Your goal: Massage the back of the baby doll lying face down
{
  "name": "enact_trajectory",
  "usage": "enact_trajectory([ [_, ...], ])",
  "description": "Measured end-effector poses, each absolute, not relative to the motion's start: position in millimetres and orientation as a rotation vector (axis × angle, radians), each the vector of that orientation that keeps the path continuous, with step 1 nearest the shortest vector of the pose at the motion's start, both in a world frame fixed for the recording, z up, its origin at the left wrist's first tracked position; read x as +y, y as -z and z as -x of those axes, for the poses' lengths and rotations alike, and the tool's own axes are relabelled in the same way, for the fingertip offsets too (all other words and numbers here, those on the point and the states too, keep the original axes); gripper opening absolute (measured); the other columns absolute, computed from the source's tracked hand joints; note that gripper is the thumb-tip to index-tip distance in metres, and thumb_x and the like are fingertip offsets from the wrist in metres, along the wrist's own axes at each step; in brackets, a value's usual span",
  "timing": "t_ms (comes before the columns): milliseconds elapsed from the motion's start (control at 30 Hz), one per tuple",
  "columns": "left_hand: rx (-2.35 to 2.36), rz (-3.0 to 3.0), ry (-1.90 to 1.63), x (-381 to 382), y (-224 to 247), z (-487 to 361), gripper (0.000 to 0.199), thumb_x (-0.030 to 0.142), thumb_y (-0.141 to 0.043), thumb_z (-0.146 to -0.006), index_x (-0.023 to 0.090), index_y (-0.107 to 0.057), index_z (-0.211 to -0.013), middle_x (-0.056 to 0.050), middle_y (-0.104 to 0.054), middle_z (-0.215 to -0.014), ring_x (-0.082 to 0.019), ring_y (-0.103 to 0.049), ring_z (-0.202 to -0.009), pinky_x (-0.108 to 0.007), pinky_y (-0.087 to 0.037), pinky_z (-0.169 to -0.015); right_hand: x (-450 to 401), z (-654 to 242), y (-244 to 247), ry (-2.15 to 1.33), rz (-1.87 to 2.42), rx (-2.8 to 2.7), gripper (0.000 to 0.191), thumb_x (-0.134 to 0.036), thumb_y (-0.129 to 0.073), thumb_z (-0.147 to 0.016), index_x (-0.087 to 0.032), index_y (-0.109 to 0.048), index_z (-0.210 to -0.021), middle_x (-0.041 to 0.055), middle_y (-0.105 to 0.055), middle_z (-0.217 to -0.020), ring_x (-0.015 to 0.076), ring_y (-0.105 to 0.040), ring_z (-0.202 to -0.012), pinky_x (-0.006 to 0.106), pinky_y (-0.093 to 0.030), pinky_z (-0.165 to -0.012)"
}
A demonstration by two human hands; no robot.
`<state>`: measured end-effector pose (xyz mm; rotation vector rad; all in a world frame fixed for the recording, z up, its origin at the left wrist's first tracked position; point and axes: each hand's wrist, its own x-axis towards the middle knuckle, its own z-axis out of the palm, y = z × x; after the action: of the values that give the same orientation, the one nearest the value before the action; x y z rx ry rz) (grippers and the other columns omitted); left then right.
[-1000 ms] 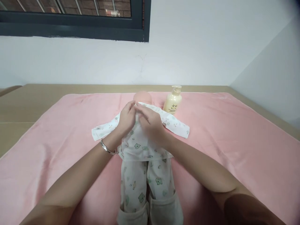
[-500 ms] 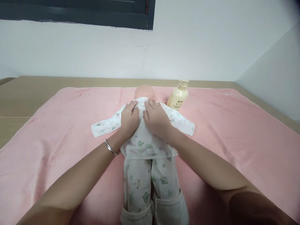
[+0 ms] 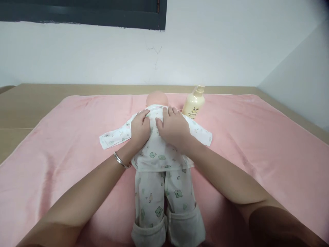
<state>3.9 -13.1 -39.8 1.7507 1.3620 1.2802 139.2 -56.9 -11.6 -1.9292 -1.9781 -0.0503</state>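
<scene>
A doll in a white printed top (image 3: 156,156) and matching trousers (image 3: 151,195) lies face down, its bald head (image 3: 157,98) at the far end and its sleeves spread sideways. My left hand (image 3: 140,128), with a silver bangle at the wrist, rests on the left side of the doll's upper back, thumb toward the middle. On the right side of the upper back lies my right hand (image 3: 174,128), flat with its fingers spread a little. Neither hand grips anything. Both palms are hidden against the cloth.
A pink blanket (image 3: 77,137) lies under the doll on a wooden table (image 3: 28,99). The pale yellow pump bottle (image 3: 194,104) stands just beyond the right sleeve. Behind is a white wall (image 3: 218,44) with a dark frame (image 3: 115,19) at upper left.
My right hand's thumb and fingers are farther apart than before, and the hand has shifted slightly on the back. My left hand stays on the doll. The whole view has moved a little.
</scene>
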Motion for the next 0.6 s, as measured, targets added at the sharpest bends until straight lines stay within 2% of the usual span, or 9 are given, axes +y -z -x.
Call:
enact_trajectory([
  [133,1.33,-1.713,-1.291,-12.1,40.9,-3.4,0.045,0.02,-0.045,-0.085,0.019,-0.074,-0.119,-0.006,-0.073,-0.132,-0.023,-0.065,-0.127,-0.042,-0.048,-0.12,-73.7,-119.3,13.4,0.134,1.6,-2.246,0.055,-0.015,-0.035,-0.101,0.004,-0.051,-0.149,0.0219,-0.047,-0.159,0.0309,-0.038,-0.154,0.049,-0.022,-0.132],
  [200,1.331,-1.724,-1.29,-11.4,41.4,-3.3,0.047,0.02,-0.043,-0.084,0.019,-0.075,-0.119,-0.006,-0.074,-0.13,-0.023,-0.066,-0.124,-0.041,-0.049,-0.118,-69.6,-121.2,10.6,0.024,1.532,-2.314,0.054,-0.014,-0.033,-0.1,0.001,-0.052,-0.149,0.0178,-0.046,-0.161,0.028,-0.035,-0.156,0.047,-0.019,-0.133],
  [267,1.353,-1.756,-1.29,-11.2,41.0,-3.5,0.049,0.02,-0.042,-0.084,0.017,-0.074,-0.121,-0.007,-0.073,-0.133,-0.023,-0.064,-0.128,-0.041,-0.048,-0.119,-59.0,-131.1,6.6,-0.099,1.585,-2.266,0.055,-0.02,-0.032,-0.103,-0.002,-0.049,-0.152,0.0159,-0.041,-0.164,0.0279,-0.032,-0.157,0.049,-0.02,-0.132],
  [367,1.368,-1.781,-1.281,-12.2,39.4,-4.1,0.05,0.021,-0.042,-0.086,0.016,-0.073,-0.125,-0.007,-0.071,-0.136,-0.024,-0.062,-0.132,-0.042,-0.045,-0.122,-42.3,-149.3,2.2,-0.234,1.759,-2.102,0.062,-0.035,-0.032,-0.106,-0.001,-0.038,-0.158,0.0183,-0.031,-0.169,0.0294,-0.027,-0.159,0.051,-0.02,-0.131],
  [433,1.372,-1.777,-1.273,-13.1,38.6,-4.3,0.049,0.022,-0.042,-0.087,0.017,-0.072,-0.126,-0.007,-0.071,-0.136,-0.024,-0.062,-0.133,-0.043,-0.044,-0.123,-37.4,-155.1,1.9,-0.26,1.858,-2.031,0.068,-0.04,-0.033,-0.107,0.001,-0.033,-0.16,0.0207,-0.029,-0.169,0.0303,-0.027,-0.159,0.051,-0.019,-0.131],
  [600,1.375,-1.75,-1.286,-13.3,40.3,-3.8,0.048,0.021,-0.042,-0.087,0.017,-0.073,-0.124,-0.007,-0.071,-0.137,-0.024,-0.061,-0.134,-0.043,-0.043,-0.124,-57.4,-136.9,8.7,-0.004,1.91,-2.043,0.064,-0.031,-0.031,-0.106,0.009,-0.037,-0.156,0.029,-0.039,-0.161,0.0372,-0.034,-0.155,0.053,-0.025,-0.128],
])
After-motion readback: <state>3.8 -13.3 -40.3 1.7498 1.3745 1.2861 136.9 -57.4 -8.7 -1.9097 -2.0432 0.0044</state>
